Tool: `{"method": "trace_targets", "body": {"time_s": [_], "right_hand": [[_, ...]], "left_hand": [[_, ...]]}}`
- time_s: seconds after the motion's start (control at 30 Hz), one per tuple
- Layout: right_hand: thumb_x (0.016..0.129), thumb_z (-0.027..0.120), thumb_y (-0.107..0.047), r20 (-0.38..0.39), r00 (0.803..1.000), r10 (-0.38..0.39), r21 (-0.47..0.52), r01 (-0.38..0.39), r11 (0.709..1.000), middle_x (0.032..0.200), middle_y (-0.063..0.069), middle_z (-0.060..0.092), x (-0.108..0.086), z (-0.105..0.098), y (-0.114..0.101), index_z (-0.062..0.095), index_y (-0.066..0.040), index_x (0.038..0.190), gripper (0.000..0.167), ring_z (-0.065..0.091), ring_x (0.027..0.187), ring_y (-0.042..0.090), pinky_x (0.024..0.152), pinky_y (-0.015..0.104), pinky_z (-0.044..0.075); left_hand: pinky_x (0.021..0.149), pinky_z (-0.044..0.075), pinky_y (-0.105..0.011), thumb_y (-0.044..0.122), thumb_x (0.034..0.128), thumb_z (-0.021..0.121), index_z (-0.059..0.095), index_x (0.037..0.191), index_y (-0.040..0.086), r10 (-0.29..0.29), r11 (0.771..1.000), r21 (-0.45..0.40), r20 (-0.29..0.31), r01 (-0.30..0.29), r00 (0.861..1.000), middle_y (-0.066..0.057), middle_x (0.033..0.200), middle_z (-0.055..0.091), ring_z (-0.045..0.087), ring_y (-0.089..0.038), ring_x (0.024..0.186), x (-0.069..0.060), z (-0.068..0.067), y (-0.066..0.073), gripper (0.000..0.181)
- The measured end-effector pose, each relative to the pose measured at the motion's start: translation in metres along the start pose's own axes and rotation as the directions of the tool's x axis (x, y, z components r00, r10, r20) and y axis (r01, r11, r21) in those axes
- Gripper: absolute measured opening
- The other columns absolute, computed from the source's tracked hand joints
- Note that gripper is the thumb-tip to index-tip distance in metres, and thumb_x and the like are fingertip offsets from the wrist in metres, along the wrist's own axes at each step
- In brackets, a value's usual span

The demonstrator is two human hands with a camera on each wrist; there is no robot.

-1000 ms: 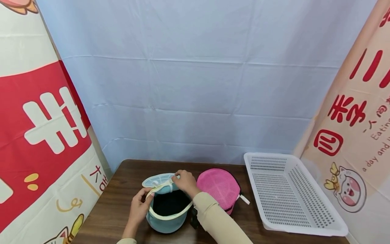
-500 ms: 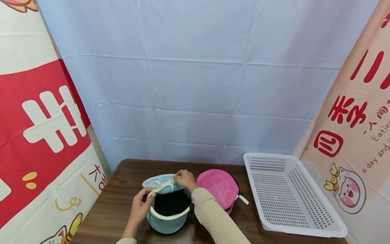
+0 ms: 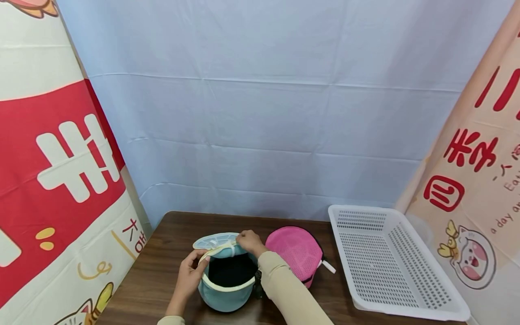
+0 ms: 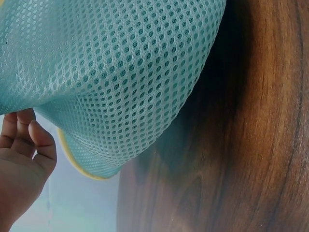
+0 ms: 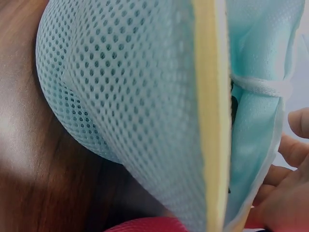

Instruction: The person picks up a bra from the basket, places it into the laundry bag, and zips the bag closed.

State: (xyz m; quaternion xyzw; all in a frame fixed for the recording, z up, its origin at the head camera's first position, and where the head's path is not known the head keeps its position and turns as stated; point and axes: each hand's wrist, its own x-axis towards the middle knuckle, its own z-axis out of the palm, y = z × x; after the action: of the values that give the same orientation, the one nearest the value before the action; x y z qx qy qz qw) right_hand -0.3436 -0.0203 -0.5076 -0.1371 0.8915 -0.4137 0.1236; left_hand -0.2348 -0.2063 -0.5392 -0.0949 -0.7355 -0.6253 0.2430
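Left hand [image 3: 189, 271], right hand [image 3: 250, 243] — both pinching the blue mesh bag [image 3: 225, 299].
Counter [image 3: 152, 277] spreads between it and the left edge; white basket [image 3: 348, 271] sits at the right.

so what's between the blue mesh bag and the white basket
The pink mesh bag; nearer the blue one, the right sleeve and a small black object, in the head view.

The right-hand curtain [image 3: 483, 189] reads "四季", "Eat" and "a day an", cut off.
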Motion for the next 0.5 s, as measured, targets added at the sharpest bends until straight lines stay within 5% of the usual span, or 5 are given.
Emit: {"method": "trace_targets", "body": {"time_s": [0.27,0.43,0.5], "right_hand": [[0.097,0.045,-0.016,0.093,0.995,-0.046,0.039,0.043,0.998,0.125,0.015,0.053,0.0014,0.0008,0.0029,0.055,0.002,0.125,0.035,0.045,0.118,0.031,0.091,0.045,0.039],[0.096,0.044,-0.015,0.066,0.997,-0.049,0.051,0.046,0.998,0.115,0.014,0.057,0.0024,0.0012,0.0046,0.063,0.003,0.106,0.028,0.050,0.084,0.019,0.074,0.035,0.040],[0.095,0.045,-0.015,0.042,0.998,-0.050,0.055,0.047,0.997,0.115,0.013,0.058,0.0019,0.0014,0.0071,0.064,0.002,0.105,0.027,0.049,0.083,0.018,0.072,0.035,0.039]], "left_hand": [[0.051,0.038,-0.024,-0.002,0.0860,0.063,0.064,0.096,0.001,0.000,1.000,-0.004,0.006,0.000,1.000,-0.004,0.070,0.053,0.045,-0.009,0.059,-0.0008,-0.0019,-0.0037,0.011],[0.050,0.038,-0.024,-0.002,0.0866,0.062,0.064,0.097,0.001,0.006,1.000,0.001,0.003,-0.006,1.000,-0.006,0.071,0.055,0.045,-0.010,0.058,-0.0015,-0.0032,-0.0043,0.011],[0.050,0.039,-0.024,-0.002,0.0867,0.062,0.064,0.097,0.001,-0.003,1.000,0.006,0.002,0.003,1.000,-0.006,0.072,0.056,0.046,-0.010,0.058,-0.0024,-0.0028,-0.0036,0.011]]}}
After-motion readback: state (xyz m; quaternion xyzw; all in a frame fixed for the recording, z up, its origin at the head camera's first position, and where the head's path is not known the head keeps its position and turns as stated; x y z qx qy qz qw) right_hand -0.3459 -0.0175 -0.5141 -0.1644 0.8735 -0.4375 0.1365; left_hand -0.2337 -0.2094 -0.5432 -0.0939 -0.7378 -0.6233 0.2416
